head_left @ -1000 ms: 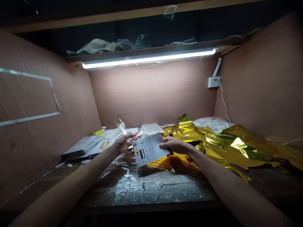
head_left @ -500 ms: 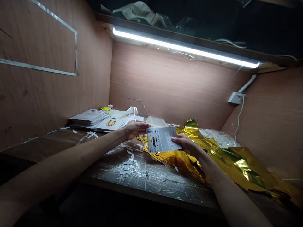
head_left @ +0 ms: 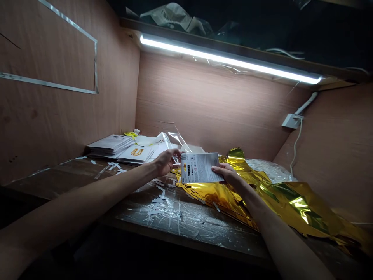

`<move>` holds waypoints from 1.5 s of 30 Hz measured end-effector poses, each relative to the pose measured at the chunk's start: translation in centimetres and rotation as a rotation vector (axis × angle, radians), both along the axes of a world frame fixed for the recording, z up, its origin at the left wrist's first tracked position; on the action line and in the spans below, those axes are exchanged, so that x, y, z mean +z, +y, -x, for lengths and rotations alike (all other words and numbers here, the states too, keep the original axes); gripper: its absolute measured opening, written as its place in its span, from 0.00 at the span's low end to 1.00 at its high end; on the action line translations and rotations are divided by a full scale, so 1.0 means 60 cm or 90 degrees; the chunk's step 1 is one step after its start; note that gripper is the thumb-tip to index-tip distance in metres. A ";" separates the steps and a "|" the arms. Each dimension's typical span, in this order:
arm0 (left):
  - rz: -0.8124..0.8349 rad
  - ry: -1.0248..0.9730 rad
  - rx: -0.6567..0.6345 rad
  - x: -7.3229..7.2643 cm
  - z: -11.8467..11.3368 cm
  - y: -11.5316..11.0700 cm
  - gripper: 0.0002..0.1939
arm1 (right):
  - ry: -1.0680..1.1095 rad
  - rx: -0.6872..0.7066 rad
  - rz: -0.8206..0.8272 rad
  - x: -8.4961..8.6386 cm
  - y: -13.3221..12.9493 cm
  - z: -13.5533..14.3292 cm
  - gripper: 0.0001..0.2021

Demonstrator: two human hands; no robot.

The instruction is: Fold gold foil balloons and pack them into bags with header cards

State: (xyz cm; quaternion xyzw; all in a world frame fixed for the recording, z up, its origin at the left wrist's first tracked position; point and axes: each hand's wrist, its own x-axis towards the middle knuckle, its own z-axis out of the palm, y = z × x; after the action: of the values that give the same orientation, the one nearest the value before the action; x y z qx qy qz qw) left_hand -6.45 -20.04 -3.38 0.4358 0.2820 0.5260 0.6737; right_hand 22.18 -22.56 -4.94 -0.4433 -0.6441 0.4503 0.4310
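Note:
My right hand (head_left: 226, 172) grips the right edge of a printed white card (head_left: 199, 168), thumb on its face. The card shows small text, a dark label and a slot near its left side. At the card's left edge, my left hand (head_left: 169, 161) is closed on a clear plastic bag (head_left: 178, 140), which stands up above its fingers. Part of the bag is hard to make out against the papers behind. Below and right of the card lies shiny gold foil (head_left: 215, 194), spread over the worktop.
Stacked white cards (head_left: 109, 144) and a card with a gold U (head_left: 136, 151) lie at the back left. White paper scraps (head_left: 159, 200) litter the worktop (head_left: 186, 225). Clear plastic (head_left: 271, 169) lies behind the foil. Wooden walls enclose the bench under a light tube (head_left: 230, 60).
The clear bag is lifted and opens out more to the right above my left hand. My left hand shifts slightly left of the card, and the card rises a little.

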 end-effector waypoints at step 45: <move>-0.115 -0.014 0.009 -0.022 -0.020 -0.014 0.21 | 0.115 -0.059 -0.076 0.002 -0.010 0.028 0.19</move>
State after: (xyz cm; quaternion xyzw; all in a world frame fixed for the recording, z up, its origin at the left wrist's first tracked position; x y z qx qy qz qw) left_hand -5.25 -20.90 -4.69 0.4865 0.2292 0.5590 0.6311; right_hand 20.51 -23.19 -4.85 -0.4039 -0.6070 0.4290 0.5332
